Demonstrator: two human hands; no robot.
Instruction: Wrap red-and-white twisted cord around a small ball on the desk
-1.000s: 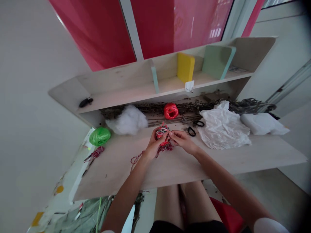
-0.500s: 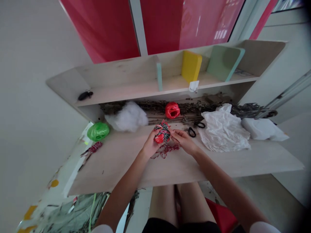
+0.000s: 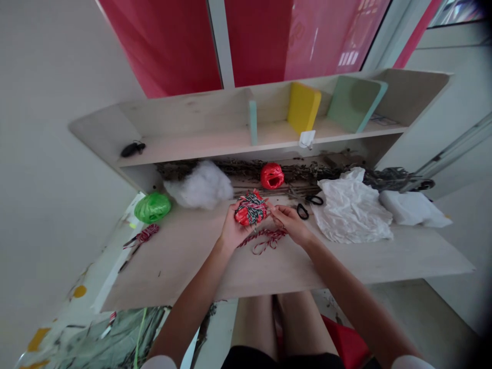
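Pale wooden worktop [image 3: 165, 271] is being used as the working surface, and a red ball wrapped in twisted red, white and dark twine [image 3: 251, 209] is being held just above its middle. The ball is being judged light and somewhat soft, with strands that may slip, so it seems better taken around its whole body than by one strand. It is nearly round, so no clear long axis is being shown, and its strands are being crossed in several directions. It is being cupped by the left hand [image 3: 232, 230], whose fingers are being closed around its left side. Fingertips of the right hand [image 3: 291, 223] are being pressed together at its right edge, but whether a strand is being pinched cannot be told. Loose twine [image 3: 265, 241] is being left on the worktop just below the ball. Black-handled scissors [image 3: 303, 211] are being kept to the right, near a crumpled white sheet [image 3: 353, 207]. A red raffia ball [image 3: 272, 176] is being kept behind, while a green raffia ball [image 3: 152, 207] and white stuffing [image 3: 200, 184] are being kept to the left.
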